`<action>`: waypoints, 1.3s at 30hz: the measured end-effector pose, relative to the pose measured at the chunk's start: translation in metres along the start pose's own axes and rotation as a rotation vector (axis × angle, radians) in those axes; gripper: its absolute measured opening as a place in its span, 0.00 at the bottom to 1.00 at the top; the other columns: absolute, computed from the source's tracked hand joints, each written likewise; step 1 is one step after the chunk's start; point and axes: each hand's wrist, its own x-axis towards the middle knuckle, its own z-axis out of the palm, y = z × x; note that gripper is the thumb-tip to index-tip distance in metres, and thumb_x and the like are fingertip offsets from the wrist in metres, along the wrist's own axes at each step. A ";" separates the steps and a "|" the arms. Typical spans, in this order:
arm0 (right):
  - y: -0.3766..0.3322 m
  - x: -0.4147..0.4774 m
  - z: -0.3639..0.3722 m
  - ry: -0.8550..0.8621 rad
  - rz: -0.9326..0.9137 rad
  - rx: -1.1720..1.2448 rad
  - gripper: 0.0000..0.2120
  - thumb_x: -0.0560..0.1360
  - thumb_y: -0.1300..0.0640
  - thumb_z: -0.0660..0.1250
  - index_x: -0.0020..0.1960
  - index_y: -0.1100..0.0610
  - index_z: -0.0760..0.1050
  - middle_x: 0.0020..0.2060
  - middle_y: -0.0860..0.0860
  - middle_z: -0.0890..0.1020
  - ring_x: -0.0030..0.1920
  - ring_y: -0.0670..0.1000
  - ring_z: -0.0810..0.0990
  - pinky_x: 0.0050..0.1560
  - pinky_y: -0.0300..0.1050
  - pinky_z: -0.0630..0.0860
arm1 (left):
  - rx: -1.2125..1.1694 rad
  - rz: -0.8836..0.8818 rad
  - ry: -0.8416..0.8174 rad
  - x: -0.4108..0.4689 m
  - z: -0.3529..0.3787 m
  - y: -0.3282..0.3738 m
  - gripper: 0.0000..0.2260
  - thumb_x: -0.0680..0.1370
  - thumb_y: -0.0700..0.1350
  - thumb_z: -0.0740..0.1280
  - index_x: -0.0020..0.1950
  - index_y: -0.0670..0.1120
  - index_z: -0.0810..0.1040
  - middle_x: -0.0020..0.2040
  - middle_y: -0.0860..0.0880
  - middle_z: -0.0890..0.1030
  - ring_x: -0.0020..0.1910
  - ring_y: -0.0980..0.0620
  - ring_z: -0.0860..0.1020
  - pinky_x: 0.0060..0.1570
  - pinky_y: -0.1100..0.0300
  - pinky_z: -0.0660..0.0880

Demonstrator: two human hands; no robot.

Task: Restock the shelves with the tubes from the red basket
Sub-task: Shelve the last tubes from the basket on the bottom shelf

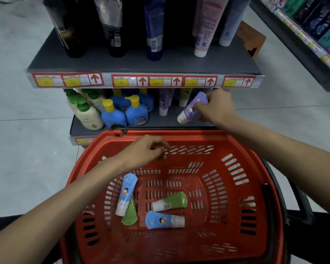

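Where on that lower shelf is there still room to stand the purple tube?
Bare lower shelf shows between the standing purple tube and the held purple tube in the right hand. Leftward it is crowded with blue bottles and green-capped bottles. Behind the hand is hidden.

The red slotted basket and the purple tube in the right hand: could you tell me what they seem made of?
Red slotted basket: apparently rigid moulded plastic, slightly glossy, with slotted walls. Purple tube in the right hand: probably soft plastic, smooth printed surface, white cap.

Head view, steeply down, near shelves (141, 62).
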 end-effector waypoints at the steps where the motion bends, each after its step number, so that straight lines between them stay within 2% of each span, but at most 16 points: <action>1: 0.003 0.011 0.013 0.000 0.035 -0.013 0.08 0.70 0.55 0.71 0.39 0.60 0.80 0.32 0.55 0.84 0.33 0.54 0.84 0.35 0.51 0.84 | -0.008 -0.001 0.000 0.000 0.000 -0.001 0.10 0.82 0.40 0.64 0.58 0.50 0.82 0.43 0.53 0.87 0.46 0.51 0.85 0.55 0.42 0.79; 3: 0.006 0.029 0.036 0.000 0.094 -0.014 0.08 0.74 0.57 0.71 0.41 0.61 0.76 0.38 0.56 0.81 0.39 0.55 0.82 0.34 0.45 0.77 | -0.033 -0.004 0.001 0.000 0.000 -0.003 0.09 0.82 0.44 0.64 0.57 0.52 0.82 0.43 0.53 0.87 0.46 0.42 0.84 0.52 0.38 0.79; 5: 0.005 0.043 0.054 0.023 0.137 -0.006 0.06 0.77 0.58 0.69 0.45 0.60 0.76 0.45 0.58 0.81 0.45 0.57 0.81 0.39 0.45 0.73 | -0.051 -0.006 -0.003 0.002 0.001 -0.007 0.08 0.82 0.45 0.64 0.57 0.53 0.82 0.43 0.53 0.87 0.46 0.36 0.83 0.50 0.36 0.79; 6: 0.005 0.051 0.063 0.032 0.160 0.009 0.06 0.78 0.57 0.68 0.49 0.61 0.78 0.49 0.60 0.82 0.49 0.59 0.82 0.42 0.46 0.74 | -0.055 -0.009 -0.004 0.003 0.001 -0.008 0.08 0.82 0.45 0.64 0.57 0.53 0.82 0.43 0.54 0.87 0.46 0.38 0.83 0.50 0.37 0.79; 8: 0.001 0.067 0.076 0.042 0.173 0.033 0.12 0.79 0.57 0.67 0.56 0.64 0.79 0.55 0.63 0.82 0.55 0.63 0.81 0.45 0.47 0.73 | -0.064 -0.008 0.000 0.006 0.001 -0.008 0.08 0.83 0.43 0.64 0.57 0.51 0.83 0.42 0.54 0.87 0.45 0.49 0.85 0.53 0.40 0.79; 10: -0.006 0.079 0.090 0.020 0.149 0.031 0.12 0.77 0.56 0.68 0.56 0.63 0.80 0.55 0.62 0.82 0.57 0.63 0.81 0.48 0.47 0.74 | -0.083 -0.003 0.006 0.009 0.001 -0.009 0.08 0.83 0.41 0.64 0.56 0.49 0.83 0.42 0.53 0.87 0.45 0.55 0.84 0.56 0.45 0.79; 12: -0.011 0.087 0.101 0.002 0.125 0.025 0.12 0.76 0.56 0.68 0.56 0.60 0.79 0.55 0.59 0.82 0.58 0.61 0.81 0.49 0.45 0.73 | -0.106 0.001 0.008 0.010 0.001 -0.007 0.09 0.83 0.40 0.64 0.56 0.47 0.83 0.42 0.52 0.87 0.46 0.56 0.84 0.56 0.46 0.79; 16: -0.019 0.095 0.112 0.030 0.153 0.052 0.16 0.77 0.55 0.69 0.61 0.61 0.77 0.60 0.59 0.80 0.62 0.60 0.79 0.54 0.46 0.74 | -0.119 0.003 -0.001 0.013 0.000 -0.006 0.09 0.83 0.39 0.63 0.56 0.46 0.83 0.43 0.51 0.87 0.47 0.57 0.84 0.57 0.47 0.79; 20: -0.021 0.093 0.113 0.033 0.135 0.085 0.20 0.74 0.53 0.72 0.62 0.59 0.76 0.58 0.58 0.81 0.60 0.59 0.80 0.53 0.44 0.74 | -0.116 -0.009 0.007 0.014 0.000 -0.006 0.09 0.83 0.40 0.63 0.57 0.48 0.83 0.43 0.52 0.87 0.47 0.57 0.84 0.57 0.47 0.79; 24: -0.018 0.086 0.106 0.015 0.079 -0.013 0.14 0.75 0.53 0.70 0.57 0.60 0.79 0.54 0.59 0.82 0.56 0.60 0.81 0.46 0.44 0.72 | -0.092 -0.009 -0.004 0.011 -0.001 -0.007 0.10 0.83 0.40 0.63 0.57 0.49 0.83 0.43 0.53 0.87 0.48 0.55 0.84 0.57 0.44 0.79; 28: -0.015 0.070 0.087 0.001 0.081 -0.024 0.13 0.77 0.53 0.68 0.54 0.62 0.78 0.51 0.59 0.82 0.52 0.61 0.81 0.44 0.45 0.71 | -0.071 -0.014 0.008 0.007 0.001 -0.005 0.10 0.82 0.40 0.63 0.57 0.51 0.83 0.43 0.53 0.87 0.47 0.48 0.84 0.54 0.40 0.79; 31: -0.015 0.047 0.067 0.008 0.052 -0.036 0.13 0.77 0.52 0.70 0.53 0.62 0.78 0.45 0.55 0.78 0.46 0.56 0.78 0.43 0.46 0.72 | -0.075 -0.008 0.018 0.001 0.002 0.000 0.11 0.82 0.38 0.63 0.58 0.49 0.82 0.43 0.52 0.87 0.47 0.51 0.84 0.55 0.41 0.79; 33: -0.015 0.031 0.055 -0.014 0.030 -0.027 0.13 0.76 0.52 0.70 0.49 0.63 0.79 0.44 0.56 0.83 0.44 0.57 0.82 0.43 0.47 0.77 | -0.078 -0.003 0.026 -0.004 0.003 0.007 0.11 0.81 0.37 0.63 0.58 0.47 0.82 0.43 0.50 0.87 0.47 0.52 0.84 0.57 0.43 0.78; 36: -0.015 -0.001 0.033 -0.050 -0.003 -0.031 0.09 0.73 0.56 0.71 0.44 0.62 0.84 0.41 0.58 0.86 0.44 0.57 0.85 0.46 0.49 0.82 | -0.070 0.001 0.039 -0.012 0.004 0.020 0.11 0.81 0.36 0.64 0.59 0.45 0.82 0.45 0.48 0.86 0.48 0.52 0.84 0.59 0.47 0.78; 39: -0.015 -0.040 0.011 -0.029 -0.132 -0.012 0.07 0.75 0.57 0.70 0.47 0.59 0.86 0.41 0.54 0.87 0.43 0.52 0.85 0.50 0.50 0.83 | -0.042 0.007 0.030 -0.021 0.006 0.028 0.13 0.80 0.35 0.64 0.60 0.46 0.82 0.48 0.50 0.86 0.49 0.56 0.83 0.59 0.51 0.79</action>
